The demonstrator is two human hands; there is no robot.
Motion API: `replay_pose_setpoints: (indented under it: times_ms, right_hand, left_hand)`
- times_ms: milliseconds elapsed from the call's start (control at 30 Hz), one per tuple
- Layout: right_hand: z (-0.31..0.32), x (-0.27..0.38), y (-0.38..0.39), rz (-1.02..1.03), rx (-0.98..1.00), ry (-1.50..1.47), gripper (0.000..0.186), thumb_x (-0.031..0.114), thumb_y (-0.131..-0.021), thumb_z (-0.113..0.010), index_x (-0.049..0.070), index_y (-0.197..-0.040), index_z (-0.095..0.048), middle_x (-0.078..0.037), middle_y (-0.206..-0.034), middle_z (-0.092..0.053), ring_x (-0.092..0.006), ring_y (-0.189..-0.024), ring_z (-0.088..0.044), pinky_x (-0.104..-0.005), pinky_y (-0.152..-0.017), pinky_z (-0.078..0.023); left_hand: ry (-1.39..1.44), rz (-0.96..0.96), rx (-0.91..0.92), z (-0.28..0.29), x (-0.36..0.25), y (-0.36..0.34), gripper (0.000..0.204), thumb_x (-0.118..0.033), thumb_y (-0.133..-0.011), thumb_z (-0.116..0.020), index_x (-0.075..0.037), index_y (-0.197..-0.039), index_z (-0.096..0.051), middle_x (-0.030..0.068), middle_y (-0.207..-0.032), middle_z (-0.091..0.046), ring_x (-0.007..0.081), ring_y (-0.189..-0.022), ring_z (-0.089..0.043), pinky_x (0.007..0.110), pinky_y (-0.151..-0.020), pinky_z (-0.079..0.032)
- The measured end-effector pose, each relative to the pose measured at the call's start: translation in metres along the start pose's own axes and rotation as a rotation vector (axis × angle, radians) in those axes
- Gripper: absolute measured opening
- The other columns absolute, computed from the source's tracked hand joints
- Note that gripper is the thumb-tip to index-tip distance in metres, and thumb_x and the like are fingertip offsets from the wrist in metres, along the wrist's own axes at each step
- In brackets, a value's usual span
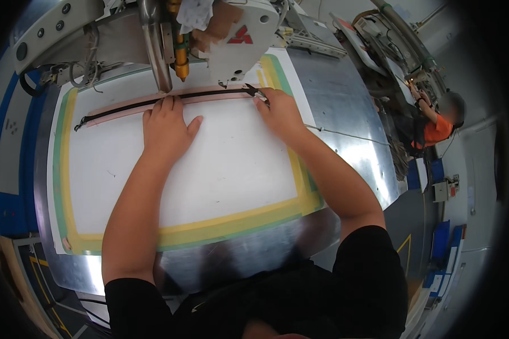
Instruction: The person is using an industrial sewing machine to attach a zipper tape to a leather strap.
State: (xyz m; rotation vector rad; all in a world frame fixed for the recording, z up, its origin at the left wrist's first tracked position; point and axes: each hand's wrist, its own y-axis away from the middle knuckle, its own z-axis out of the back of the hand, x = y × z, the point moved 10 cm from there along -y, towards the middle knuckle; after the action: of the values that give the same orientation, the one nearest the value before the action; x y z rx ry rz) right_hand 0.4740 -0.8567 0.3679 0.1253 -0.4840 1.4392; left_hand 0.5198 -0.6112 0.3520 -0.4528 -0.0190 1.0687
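A long black strap (pixel 203 92) lies on a pink strip (pixel 119 115) across a white sheet (pixel 209 164) bordered with yellow and green tape. A small metal fitting (pixel 79 124) is at the strap's left end. My left hand (pixel 167 125) is open, palm down, fingertips resting at the strap's middle under the machine head, thumb out to the right. My right hand (pixel 277 113) is closed at the strap's right end on a small dark and silver piece, whose exact shape is partly hidden by my fingers.
A machine head (pixel 232 42) with a steel cylinder (pixel 155 56) and gold nozzle (pixel 181 62) overhangs the sheet. A metal table (pixel 362 158) surrounds it, with a cord crossing its right part. A co-worker (pixel 438 127) in orange is at another station on the right.
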Motion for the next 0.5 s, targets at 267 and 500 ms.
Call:
replay_pose_setpoints:
  times_ms: [267, 500]
  right_hand:
    - [-0.023, 0.008, 0.001, 0.071, -0.028, 0.261, 0.037, 0.034, -0.107, -0.057, -0.002, -0.107, -0.063, -0.023, -0.092, -0.073, -0.0423, -0.083, -0.073, -0.0512, -0.075, -0.059]
    - [-0.016, 0.0, -0.007, -0.008, -0.003, 0.343, 0.037, 0.033, -0.108, -0.055, -0.003, -0.105, -0.061, -0.024, -0.086, -0.075, -0.0442, -0.079, -0.073, -0.0536, -0.073, -0.058]
  left_hand:
    - [-0.014, -0.016, -0.009, 0.001, 0.001, 0.0, 0.056, -0.042, -0.095, -0.073, 0.0, -0.132, -0.065, 0.0156, -0.134, -0.065, 0.0336, -0.13, -0.058, 0.051, -0.109, -0.042]
    - [-0.012, -0.012, 0.021, -0.002, 0.003, 0.0, 0.058, -0.045, -0.095, -0.073, 0.0, -0.131, -0.066, 0.0151, -0.132, -0.066, 0.0325, -0.129, -0.059, 0.049, -0.107, -0.042]
